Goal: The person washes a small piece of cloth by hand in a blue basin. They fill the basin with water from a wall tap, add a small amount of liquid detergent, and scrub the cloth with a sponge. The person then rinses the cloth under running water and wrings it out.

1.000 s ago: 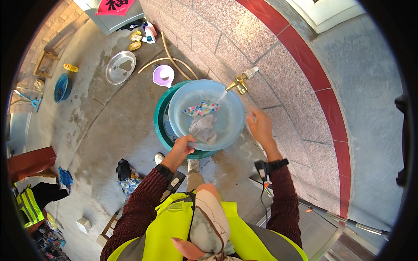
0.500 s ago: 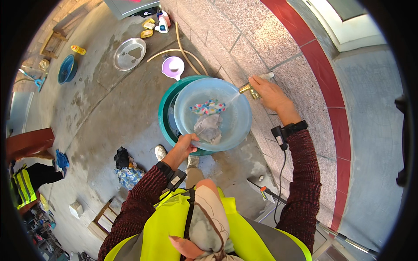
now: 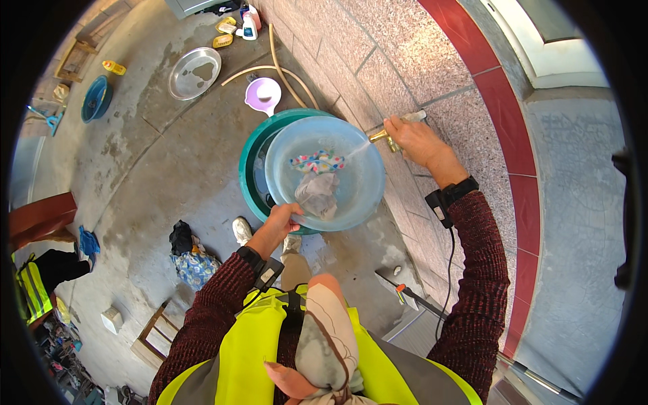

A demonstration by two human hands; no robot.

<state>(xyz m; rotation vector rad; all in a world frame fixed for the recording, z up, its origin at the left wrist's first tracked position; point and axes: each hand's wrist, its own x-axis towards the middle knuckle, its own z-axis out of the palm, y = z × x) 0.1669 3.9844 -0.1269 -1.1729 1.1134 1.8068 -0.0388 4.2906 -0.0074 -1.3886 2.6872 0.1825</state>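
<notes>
My left hand [image 3: 275, 224] is closed on the near-left rim of a light blue plastic basin [image 3: 368, 196]. Inside it lie a polka-dot cloth [image 3: 318, 161] and a wet pale grey cloth [image 3: 316, 194] in water. The basin sits over a larger green tub [image 3: 250, 169], covering much of it. On the wall to the right, my right hand [image 3: 424, 147] has its fingers wrapped round a brass tap [image 3: 381, 136]. A stream of water runs from the tap into the basin near its right rim.
A purple dipper [image 3: 262, 94], a tan hose [image 3: 273, 54] and a metal basin [image 3: 194, 73] lie beyond the tub. Bottles [image 3: 249, 24] stand farther back. A heap of clothes [image 3: 196, 266] lies on the floor at left. The stone wall [image 3: 378, 81] runs along the right.
The view has shifted slightly, moving the basins a little left in the picture. Both hands keep their holds, and water still flows from the tap.
</notes>
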